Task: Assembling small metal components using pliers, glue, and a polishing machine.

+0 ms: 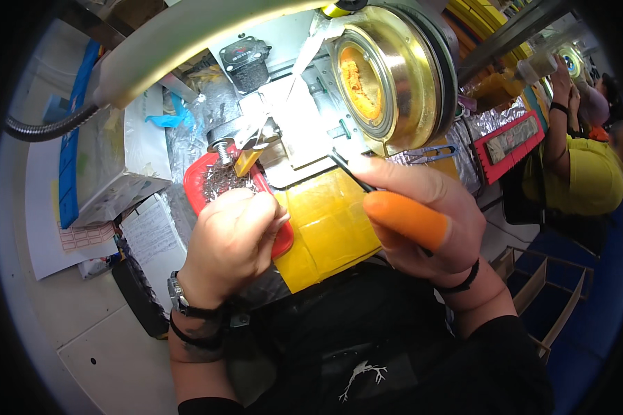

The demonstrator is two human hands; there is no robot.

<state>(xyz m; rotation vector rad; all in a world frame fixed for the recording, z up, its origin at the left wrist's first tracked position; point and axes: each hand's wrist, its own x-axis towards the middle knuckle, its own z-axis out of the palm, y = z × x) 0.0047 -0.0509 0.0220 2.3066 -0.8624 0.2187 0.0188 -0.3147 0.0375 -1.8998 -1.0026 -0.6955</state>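
My right hand (429, 214) grips black tweezers (353, 173), their tips pointing up and left. One finger of that hand wears an orange finger cot (405, 220). My left hand (232, 242) is closed with its fingers curled in, over the near part of a red tray (191, 173). Whatever those fingers hold, if anything, is hidden. Many small metal pieces (218, 181) lie heaped in the tray. Beyond the hands is a pale metal machine plate (301, 145) under bright light. A yellow-covered surface (325, 232) spreads between my hands.
A round brass-coloured bowl (415, 76) with orange material inside stands at the back right. Overhead curves a lit lamp (180, 52). Blue-handled pliers (429, 153) and a red holder (484, 162) lie to the right. A person in yellow (592, 183) sits farther right, near a wooden frame (567, 311).
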